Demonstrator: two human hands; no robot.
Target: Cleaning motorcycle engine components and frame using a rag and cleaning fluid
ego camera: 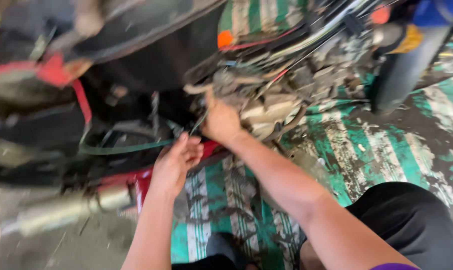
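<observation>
A motorcycle lies low in front of me, its grimy engine [281, 82] exposed with cables and hoses running over it. My right hand [220, 122] reaches into the engine's left side, its fingers curled around a part I cannot make out. My left hand [175, 162] is just below and left of it, fingers bent near a thin green hose [121, 148] that runs left along the dark bodywork. The picture is blurred by motion, so fine details of both grips are unclear.
A red frame rail [136, 180] and a silver exhaust pipe [71, 207] lie at the lower left. The floor [386, 140] is worn green and white striped paint. Another person's leg in blue stands at the upper right [401, 75]. My black-clad knee [411, 225] is at the lower right.
</observation>
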